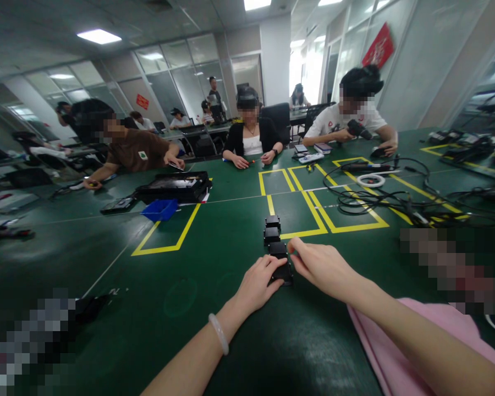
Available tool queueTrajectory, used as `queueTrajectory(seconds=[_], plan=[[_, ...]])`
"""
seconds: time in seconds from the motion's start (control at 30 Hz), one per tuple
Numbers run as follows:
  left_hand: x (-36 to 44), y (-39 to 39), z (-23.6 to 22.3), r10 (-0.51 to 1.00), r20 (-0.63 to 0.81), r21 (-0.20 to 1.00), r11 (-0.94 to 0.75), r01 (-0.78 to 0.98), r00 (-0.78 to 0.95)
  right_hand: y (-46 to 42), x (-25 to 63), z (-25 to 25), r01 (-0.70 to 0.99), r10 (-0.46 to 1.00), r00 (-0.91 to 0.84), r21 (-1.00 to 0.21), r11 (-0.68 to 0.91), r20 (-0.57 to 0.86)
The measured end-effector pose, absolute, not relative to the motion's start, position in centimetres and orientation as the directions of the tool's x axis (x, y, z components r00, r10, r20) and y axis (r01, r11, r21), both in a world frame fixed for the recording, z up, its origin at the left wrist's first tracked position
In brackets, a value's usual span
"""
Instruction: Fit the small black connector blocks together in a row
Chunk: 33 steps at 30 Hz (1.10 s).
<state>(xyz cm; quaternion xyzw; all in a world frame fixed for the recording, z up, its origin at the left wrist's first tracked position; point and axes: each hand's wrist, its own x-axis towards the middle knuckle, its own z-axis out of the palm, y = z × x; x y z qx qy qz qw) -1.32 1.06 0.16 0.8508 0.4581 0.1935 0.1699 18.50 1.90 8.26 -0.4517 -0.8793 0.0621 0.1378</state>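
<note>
Several small black box-shaped parts stand in a row on the green table, running away from me. The nearest black box (284, 273) is under the fingers of my left hand (253, 283), with the thumb along its near side and fingertips on top. Just beyond it is another black box (278, 249), and two more, a middle one (271, 235) and the farthest black box (273, 221), stand behind. My right hand (319, 264) is at the right of the row, its fingers curled and pinched close to the second box. Whatever is between those fingertips is hidden.
Yellow tape rectangles (305, 234) mark the green table (218, 231). A blue tray (160, 209) and black case (173, 187) lie left; black cables (355, 203) lie right. Pink cloth (433, 330) is by my right forearm. Co-workers sit opposite, one holding a power drill (358, 130).
</note>
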Motion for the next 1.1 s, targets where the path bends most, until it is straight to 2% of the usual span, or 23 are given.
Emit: queueTrajectory(seconds=[0.27, 0.47, 0.7, 1.1], plan=[[-1.30, 1.05, 0.18, 0.845, 0.174, 0.460, -0.524, 0.717, 0.507, 1.92, 18.27, 8.03, 0.783, 0.807, -0.553, -0.202, 0.589, 0.207], [-1.29, 0.99, 0.30, 0.844, 0.171, 0.460, -0.524, 0.716, 0.508, 1.84, 18.38, 8.11, 0.761, 0.796, -0.565, -0.237, 0.604, 0.218], [-1.27, 1.07, 0.15, 0.850, 0.168, 0.458, -0.516, 0.724, 0.499, 1.80, 18.21, 8.00, 0.774, 0.800, -0.560, -0.207, 0.598, 0.215], [-1.28, 1.05, 0.25, 0.847, 0.171, 0.464, -0.519, 0.717, 0.503, 1.62, 18.28, 8.42, 0.754, 0.786, -0.581, -0.223, 0.617, 0.211]])
